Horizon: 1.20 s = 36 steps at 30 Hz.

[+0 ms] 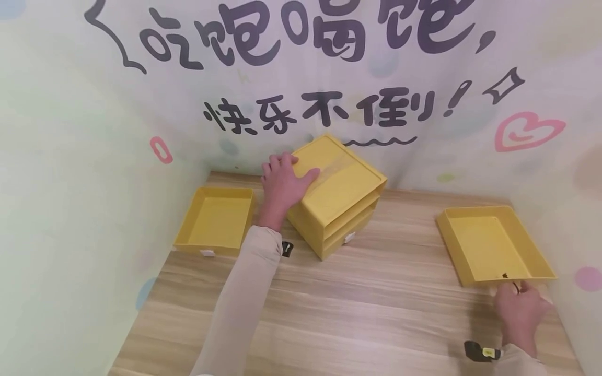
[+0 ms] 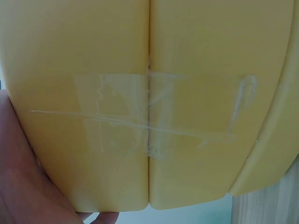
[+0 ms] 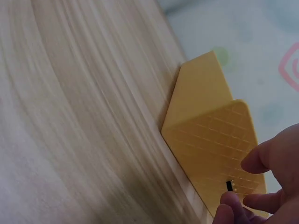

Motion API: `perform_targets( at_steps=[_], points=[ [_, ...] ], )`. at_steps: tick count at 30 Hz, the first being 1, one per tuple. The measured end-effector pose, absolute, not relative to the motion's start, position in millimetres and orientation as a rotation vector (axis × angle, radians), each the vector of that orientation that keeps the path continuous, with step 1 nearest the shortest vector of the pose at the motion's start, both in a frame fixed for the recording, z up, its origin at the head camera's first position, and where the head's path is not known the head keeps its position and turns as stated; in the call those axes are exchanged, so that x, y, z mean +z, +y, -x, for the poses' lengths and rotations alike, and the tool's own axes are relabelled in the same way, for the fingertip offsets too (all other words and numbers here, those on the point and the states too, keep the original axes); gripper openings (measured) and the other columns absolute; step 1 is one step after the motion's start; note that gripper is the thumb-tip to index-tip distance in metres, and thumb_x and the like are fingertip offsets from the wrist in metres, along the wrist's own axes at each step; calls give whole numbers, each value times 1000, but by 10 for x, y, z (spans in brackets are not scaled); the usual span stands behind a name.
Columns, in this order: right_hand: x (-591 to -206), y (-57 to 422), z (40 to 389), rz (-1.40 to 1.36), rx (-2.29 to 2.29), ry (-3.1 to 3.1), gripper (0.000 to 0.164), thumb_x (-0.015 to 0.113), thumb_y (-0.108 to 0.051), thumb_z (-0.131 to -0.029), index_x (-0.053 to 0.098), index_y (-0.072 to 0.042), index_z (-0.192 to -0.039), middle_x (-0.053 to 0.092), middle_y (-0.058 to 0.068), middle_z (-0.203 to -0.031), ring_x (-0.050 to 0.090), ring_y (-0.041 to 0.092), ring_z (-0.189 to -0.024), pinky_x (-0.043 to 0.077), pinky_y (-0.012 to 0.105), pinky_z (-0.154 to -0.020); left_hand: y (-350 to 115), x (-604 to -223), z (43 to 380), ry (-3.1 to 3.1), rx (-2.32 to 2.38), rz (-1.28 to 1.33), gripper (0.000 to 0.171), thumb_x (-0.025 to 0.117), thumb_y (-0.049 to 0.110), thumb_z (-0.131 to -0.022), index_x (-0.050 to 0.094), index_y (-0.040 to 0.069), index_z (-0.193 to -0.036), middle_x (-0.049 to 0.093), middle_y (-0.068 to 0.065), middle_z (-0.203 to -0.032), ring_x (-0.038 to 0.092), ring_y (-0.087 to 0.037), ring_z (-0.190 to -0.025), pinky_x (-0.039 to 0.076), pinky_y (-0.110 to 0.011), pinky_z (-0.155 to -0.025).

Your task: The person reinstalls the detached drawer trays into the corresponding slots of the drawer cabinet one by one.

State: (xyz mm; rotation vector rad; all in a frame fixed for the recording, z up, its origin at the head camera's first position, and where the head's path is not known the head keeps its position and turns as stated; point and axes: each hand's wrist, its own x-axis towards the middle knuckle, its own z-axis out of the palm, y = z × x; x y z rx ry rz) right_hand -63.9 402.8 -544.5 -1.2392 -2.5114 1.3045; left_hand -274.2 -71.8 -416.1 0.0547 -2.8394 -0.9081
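Observation:
A yellow drawer cabinet (image 1: 345, 177) stands turned at an angle near the back wall, open slots facing front right. My left hand (image 1: 284, 183) grips its upper left edge, thumb across the top. Clear tape (image 2: 154, 114) crosses a seam between its panels in the left wrist view. At the right lies a separate yellow drawer (image 1: 489, 243), with a diamond pattern on its front (image 3: 210, 140). Right before that front, my right hand (image 1: 522, 308) pinches a small black piece (image 3: 229, 185); the fingers partly hide it, and its kind is unclear.
Another yellow drawer (image 1: 213, 222) with a white tab (image 1: 207, 253) lies at the left. Both drawers and the cabinet rest on a wood-grain table (image 1: 348, 308). A printed wall covering (image 1: 423, 156) encloses the back and sides. Black wrist straps (image 1: 479, 351) show at both sleeves.

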Motion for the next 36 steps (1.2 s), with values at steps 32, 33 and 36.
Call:
perform_targets(
  at_steps=[32,33,36],
  points=[
    [-5630,4080,659,1224,999,-2526,52,55,-33,-94,65,4,-130,65,-11,-65,40,-8,-71,33,21,-73,-713,-4168,2734,-2842,-889,-71,68,62,71,-85,50,20,-128,43,-12,-135,37,-35,-124,38,-52,-104],
    [-5631,4071,654,1233,1016,-2497,52,56,-33,-93,65,3,-130,58,-22,-59,38,-11,-70,32,20,-73,-713,-4167,2734,-2841,-889,-72,68,62,71,-85,50,20,-128,43,-12,-135,38,-35,-123,38,-52,-103],
    [-5641,4043,641,1259,1056,-2402,46,58,-33,-90,69,-3,-123,30,-43,-52,34,-15,-65,31,16,-69,-712,-4171,2739,-2837,-884,-76,68,62,71,-85,50,20,-128,43,-12,-135,38,-35,-123,39,-52,-102]
  ],
)
